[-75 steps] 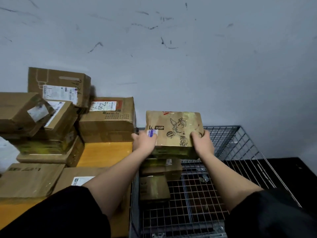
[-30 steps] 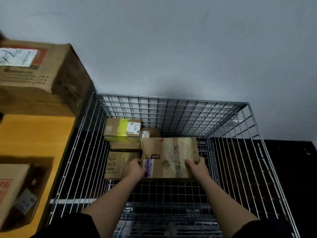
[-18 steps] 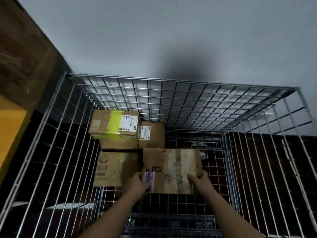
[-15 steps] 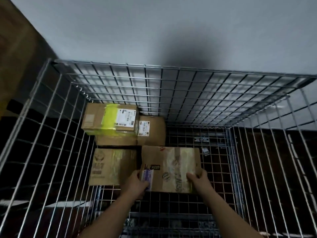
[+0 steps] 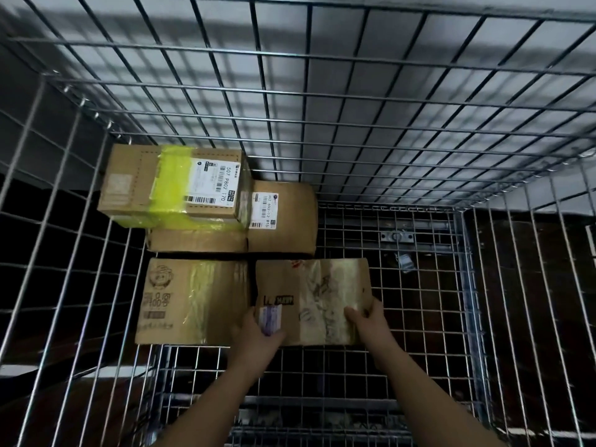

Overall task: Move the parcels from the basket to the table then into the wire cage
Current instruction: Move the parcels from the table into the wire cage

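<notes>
One wire cage [image 5: 322, 101]. Inside it I count five cardboard parcels: one in my two hands [image 5: 311, 300], one with printed logo [image 5: 192, 301] just left of that, one with yellow tape [image 5: 174, 185] stacked at the cage's back left, one plain [image 5: 196, 241] under it, one with white label [image 5: 283, 217] beside those. Two hands: my left hand [image 5: 258, 341], my right hand [image 5: 371, 324]. One metal latch [image 5: 396, 236] on the cage floor.

Four parcels [image 5: 193, 298] crowd the cage [image 5: 354, 130] floor's left and middle. Bare wire floor [image 5: 419, 285] lies open on the right, walled by mesh on all sides.
</notes>
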Motion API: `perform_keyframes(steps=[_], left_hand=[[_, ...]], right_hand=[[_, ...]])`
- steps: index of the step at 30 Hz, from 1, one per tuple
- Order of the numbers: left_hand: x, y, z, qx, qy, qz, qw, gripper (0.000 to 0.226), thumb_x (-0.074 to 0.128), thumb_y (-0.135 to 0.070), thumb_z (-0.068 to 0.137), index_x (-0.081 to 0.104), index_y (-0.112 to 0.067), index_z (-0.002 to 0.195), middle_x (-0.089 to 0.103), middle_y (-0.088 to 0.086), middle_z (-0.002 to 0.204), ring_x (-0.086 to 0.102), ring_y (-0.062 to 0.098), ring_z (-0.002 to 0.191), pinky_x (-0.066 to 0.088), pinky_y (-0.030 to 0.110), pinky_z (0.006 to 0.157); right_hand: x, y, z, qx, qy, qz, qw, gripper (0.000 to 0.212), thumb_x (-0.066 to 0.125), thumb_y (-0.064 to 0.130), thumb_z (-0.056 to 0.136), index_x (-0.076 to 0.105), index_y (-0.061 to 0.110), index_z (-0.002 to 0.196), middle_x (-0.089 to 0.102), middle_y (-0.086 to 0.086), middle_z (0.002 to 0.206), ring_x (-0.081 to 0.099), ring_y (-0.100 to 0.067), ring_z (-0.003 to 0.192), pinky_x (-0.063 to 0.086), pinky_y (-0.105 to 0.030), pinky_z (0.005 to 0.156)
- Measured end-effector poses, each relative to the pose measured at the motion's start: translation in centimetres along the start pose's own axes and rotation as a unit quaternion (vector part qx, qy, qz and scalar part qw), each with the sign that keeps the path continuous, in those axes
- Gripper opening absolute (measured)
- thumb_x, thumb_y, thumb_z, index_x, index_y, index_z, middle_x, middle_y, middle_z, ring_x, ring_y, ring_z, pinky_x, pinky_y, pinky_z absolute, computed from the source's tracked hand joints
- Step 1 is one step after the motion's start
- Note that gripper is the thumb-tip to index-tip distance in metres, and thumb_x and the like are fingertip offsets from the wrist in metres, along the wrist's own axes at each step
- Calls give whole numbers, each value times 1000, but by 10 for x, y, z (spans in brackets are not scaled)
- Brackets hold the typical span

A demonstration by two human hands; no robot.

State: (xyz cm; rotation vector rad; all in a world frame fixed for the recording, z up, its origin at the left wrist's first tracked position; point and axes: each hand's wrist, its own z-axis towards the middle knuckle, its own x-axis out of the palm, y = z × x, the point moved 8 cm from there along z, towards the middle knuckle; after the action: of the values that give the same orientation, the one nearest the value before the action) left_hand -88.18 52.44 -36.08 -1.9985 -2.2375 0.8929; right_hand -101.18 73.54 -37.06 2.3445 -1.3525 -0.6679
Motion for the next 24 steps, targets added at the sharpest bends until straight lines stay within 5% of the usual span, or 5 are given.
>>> perform_keyframes(steps=[4, 10, 15, 19, 24], left_hand=[[4, 1, -2, 34, -12, 72, 997, 75, 68, -32, 83, 27, -23, 145, 23, 13, 136, 53, 25, 97, 47, 27, 85], [2, -5, -11, 88, -78, 245, 962, 79, 59, -39, 90, 12, -20, 150, 24, 11, 134, 52, 20, 86, 41, 24, 65], [-8, -12, -13, 146, -135, 476, 856, 97, 73, -59, 68, 27, -33, 149, 39, 16, 139, 44, 39, 121, 48, 46, 87], [-5, 6, 4, 122, -74, 505, 851, 94, 49, -68, 84, -19, -45, 146, -14, 14, 157, -1, 51, 141, 29, 56, 108], [-3, 10, 6, 121, -54, 504, 854, 97, 47, -70, 83, -23, -45, 144, -29, 13, 154, -12, 52, 140, 34, 54, 107]], right_hand=[[3, -11, 8, 2, -7, 15, 1000, 69, 61, 15, 93, 20, 10, 149, 44, -13, 142, 49, -26, 120, 44, -41, 102], [11, -13, 7, -36, -16, -19, 999, 90, 78, 9, 78, 20, 7, 146, 42, -10, 139, 44, -16, 115, 42, -29, 95], [17, -11, 3, -62, -37, -155, 985, 126, 84, 28, 72, -10, 16, 154, 15, -16, 153, 28, -33, 138, 31, -44, 111], [24, -11, -5, -109, -48, -229, 966, 121, 75, 44, 79, -21, 25, 151, 8, -15, 154, 30, -37, 137, 35, -49, 111], [25, -16, 0, -96, -46, -298, 948, 115, 62, 56, 85, -30, 25, 147, 9, -17, 153, 35, -40, 133, 40, -50, 105]])
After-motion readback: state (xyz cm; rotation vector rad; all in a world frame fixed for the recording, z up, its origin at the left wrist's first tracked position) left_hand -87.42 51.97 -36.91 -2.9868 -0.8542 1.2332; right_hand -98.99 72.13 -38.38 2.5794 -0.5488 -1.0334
